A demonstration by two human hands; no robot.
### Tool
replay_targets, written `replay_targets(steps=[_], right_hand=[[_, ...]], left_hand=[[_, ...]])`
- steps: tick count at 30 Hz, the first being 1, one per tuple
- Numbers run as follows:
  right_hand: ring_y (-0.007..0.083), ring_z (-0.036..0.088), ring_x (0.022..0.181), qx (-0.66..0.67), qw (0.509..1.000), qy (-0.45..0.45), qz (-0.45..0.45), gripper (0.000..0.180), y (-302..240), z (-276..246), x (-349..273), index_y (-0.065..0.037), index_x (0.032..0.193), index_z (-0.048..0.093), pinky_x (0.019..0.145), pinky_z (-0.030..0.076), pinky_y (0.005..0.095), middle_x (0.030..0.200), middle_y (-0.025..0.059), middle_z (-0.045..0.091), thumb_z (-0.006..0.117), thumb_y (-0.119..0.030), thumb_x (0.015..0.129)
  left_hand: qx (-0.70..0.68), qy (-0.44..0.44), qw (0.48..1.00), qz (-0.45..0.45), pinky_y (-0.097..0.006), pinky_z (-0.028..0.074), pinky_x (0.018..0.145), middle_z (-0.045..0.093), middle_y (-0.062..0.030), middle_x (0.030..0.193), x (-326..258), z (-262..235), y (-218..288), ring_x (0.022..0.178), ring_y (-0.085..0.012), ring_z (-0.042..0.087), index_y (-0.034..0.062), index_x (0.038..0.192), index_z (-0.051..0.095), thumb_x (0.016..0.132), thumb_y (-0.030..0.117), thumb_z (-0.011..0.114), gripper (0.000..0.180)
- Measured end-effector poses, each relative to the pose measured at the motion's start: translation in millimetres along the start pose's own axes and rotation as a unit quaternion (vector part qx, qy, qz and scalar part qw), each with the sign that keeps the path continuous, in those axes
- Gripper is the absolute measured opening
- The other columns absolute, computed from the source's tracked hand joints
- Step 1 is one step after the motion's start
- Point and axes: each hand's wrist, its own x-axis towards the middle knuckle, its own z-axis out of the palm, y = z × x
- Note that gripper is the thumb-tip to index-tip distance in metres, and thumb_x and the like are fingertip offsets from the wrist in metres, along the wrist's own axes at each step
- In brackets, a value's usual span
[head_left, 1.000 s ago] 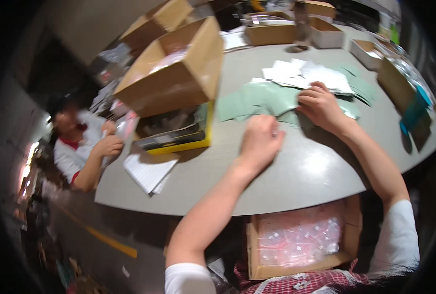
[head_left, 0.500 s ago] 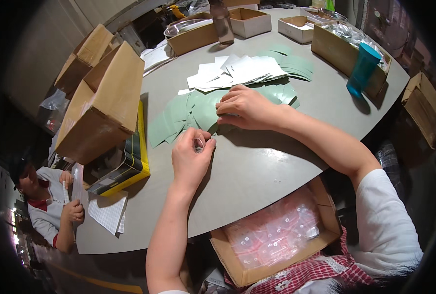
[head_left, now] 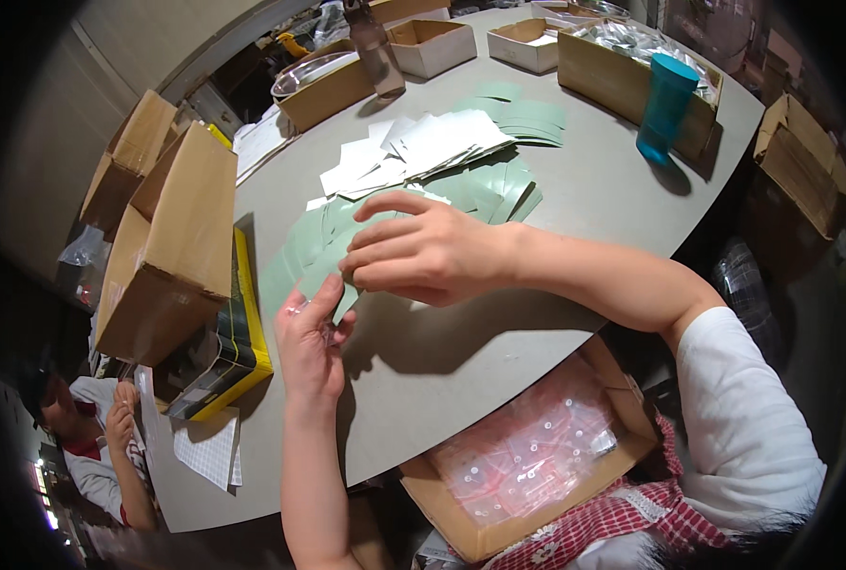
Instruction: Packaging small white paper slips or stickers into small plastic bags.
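My left hand (head_left: pixel 313 334) is raised over the table, thumb and fingers pinching a green card (head_left: pixel 344 302). A bit of clear plastic film (head_left: pixel 296 309) shows by the same fingers. From the right, my right hand (head_left: pixel 434 249) reaches across, its fingertips closed at the upper part of that card and its index finger lifted; the thumb is hidden. Beneath and beyond both hands spreads a fanned pile of green cards (head_left: pixel 295 242). A heap of white cards (head_left: pixel 447 139) lies just behind it, with more green cards (head_left: pixel 529 122) to its right.
A teal cup (head_left: pixel 663 109) and a long box of clear packets (head_left: pixel 623 90) stand far right. A dark bottle (head_left: pixel 374 52) and small boxes (head_left: pixel 432 47) line the back. Cardboard boxes (head_left: pixel 171 256) rise at left, near another person (head_left: pixel 109 437). A box of pinkish packets (head_left: pixel 528 446) sits by my lap.
Both hands have come off the green pile toward me, and a green card is now between them. The view has shifted, and the other person's hands have drawn together.
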Motion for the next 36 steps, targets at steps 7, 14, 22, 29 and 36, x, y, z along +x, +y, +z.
replay_targets(steps=[7, 14, 22, 29, 36], right_hand=[[0.0175, 0.065, 0.106, 0.542, 0.658, -0.006, 0.523, 0.048, 17.8, 2.9, -3.2, -0.003, 0.129, 0.056, 0.086, 0.052, 0.0318, 0.105, 0.0086, 0.069, 0.077, -0.023, 0.09], [0.0168, 0.07, 0.068, 0.638, 0.554, -0.013, 0.535, 0.035, 3.8, -6.5, -0.8, -0.003, 0.118, 0.059, 0.062, 0.055, 0.0285, 0.085, 0.0059, 0.07, 0.075, -0.013, 0.089], [0.0168, 0.069, 0.065, 0.658, 0.539, -0.064, 0.521, 0.019, 5.0, -3.1, 1.3, -0.001, 0.106, 0.069, 0.053, 0.054, 0.0265, 0.086, 0.0053, 0.068, 0.071, -0.012, 0.09], [0.0198, 0.071, 0.065, 0.613, 0.525, 0.033, 0.59, 0.009, -2.6, -11.1, 5.7, -0.001, 0.093, 0.065, 0.045, 0.049, 0.0267, 0.084, 0.0075, 0.064, 0.063, -0.009, 0.088], [0.0119, 0.06, 0.049, 0.641, 0.511, 0.063, 0.569, 0.032, -2.8, -23.8, 7.9, 0.004, 0.113, 0.069, 0.042, 0.047, 0.0216, 0.076, 0.0112, 0.068, 0.054, -0.007, 0.087]], left_hand=[[0.089, 0.05, 0.994, 0.042, -0.019, 0.043, 0.062, 0.065, 0.0084, 0.093, -15.9, 15.9, 12.6, 0.079, -0.0007, 0.058, 0.0129, 0.109, 0.065, 0.085, 0.026, 0.078, 0.03], [0.11, 0.007, 0.992, 0.068, -0.02, 0.044, 0.061, 0.066, 0.0064, 0.093, -11.9, 8.9, 6.9, 0.078, -0.0016, 0.058, 0.0085, 0.118, 0.065, 0.084, 0.026, 0.078, 0.039], [0.112, -0.005, 0.987, 0.114, -0.021, 0.044, 0.056, 0.066, 0.0012, 0.085, -5.1, 3.6, 5.0, 0.068, -0.0048, 0.057, 0.0035, 0.119, 0.065, 0.086, 0.014, 0.077, 0.037], [0.086, -0.002, 0.99, 0.116, -0.025, 0.052, 0.058, 0.068, -0.0017, 0.087, -9.0, 1.3, 7.6, 0.074, -0.01, 0.062, 0.006, 0.115, 0.067, 0.082, 0.014, 0.075, 0.035], [-0.032, -0.031, 0.993, 0.11, -0.019, 0.036, 0.046, 0.065, -0.0032, 0.082, -0.5, -8.9, 4.7, 0.055, -0.0074, 0.055, 0.0027, 0.109, 0.069, 0.088, 0.005, 0.061, 0.022]])
